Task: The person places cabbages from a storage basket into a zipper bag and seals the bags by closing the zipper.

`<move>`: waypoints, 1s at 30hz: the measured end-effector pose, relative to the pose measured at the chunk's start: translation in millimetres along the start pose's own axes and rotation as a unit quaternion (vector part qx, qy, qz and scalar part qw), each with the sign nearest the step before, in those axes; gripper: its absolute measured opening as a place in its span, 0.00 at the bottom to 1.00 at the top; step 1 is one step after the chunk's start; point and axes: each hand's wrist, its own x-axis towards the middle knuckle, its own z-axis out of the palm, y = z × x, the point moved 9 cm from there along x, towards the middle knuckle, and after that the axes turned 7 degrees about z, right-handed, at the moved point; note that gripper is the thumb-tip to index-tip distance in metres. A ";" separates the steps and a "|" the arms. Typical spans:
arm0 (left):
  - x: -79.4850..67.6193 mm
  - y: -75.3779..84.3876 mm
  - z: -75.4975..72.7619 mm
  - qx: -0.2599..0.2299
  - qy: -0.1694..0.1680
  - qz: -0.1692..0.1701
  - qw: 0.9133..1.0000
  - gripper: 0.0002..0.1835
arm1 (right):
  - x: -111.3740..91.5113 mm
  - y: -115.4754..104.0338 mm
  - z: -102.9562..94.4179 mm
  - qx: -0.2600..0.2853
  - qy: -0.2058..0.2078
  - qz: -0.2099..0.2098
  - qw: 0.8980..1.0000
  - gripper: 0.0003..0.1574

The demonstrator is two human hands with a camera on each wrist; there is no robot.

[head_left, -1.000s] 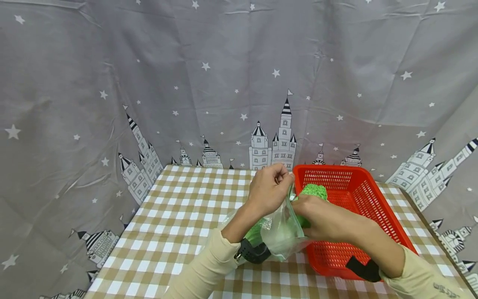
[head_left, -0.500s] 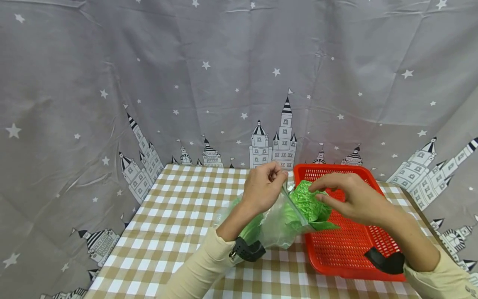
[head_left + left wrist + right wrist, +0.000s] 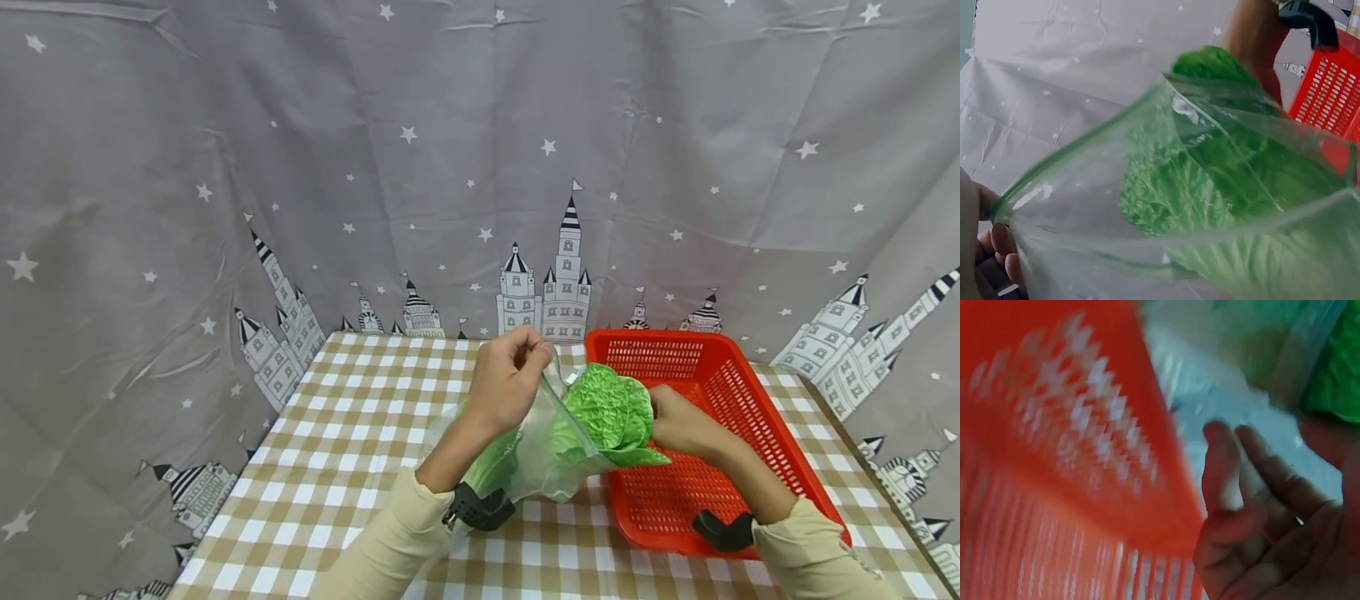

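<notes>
Leafy green vegetable point(image 3: 611, 408), part-bagged, lying across the left rim of the red basket point(image 3: 660, 335) in the head view.
Leafy end is pointing toward the basket; long axis is slanting away from it, down-left into the clear bag point(image 3: 542, 468). Left hand point(image 3: 504, 379), left of the basket, is pinching the bag's edge. Right hand point(image 3: 681, 423), over the basket, is meeting the leaf; cannot tell whether it is gripping.

On my right wrist feed I see the red perforated basket point(image 3: 1166, 515) blurred across the left, my right hand point(image 3: 1272, 540) at lower right with its fingers partly bent, and crinkled green leaf point(image 3: 1340, 375) at upper right, just above one digit, contact unclear.
</notes>
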 end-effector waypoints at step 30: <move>7.5 35.8 -111.2 0.097 0.103 0.041 0.989 0.14 | -23.3 -157.1 -45.9 -0.181 0.227 -0.131 0.948 0.21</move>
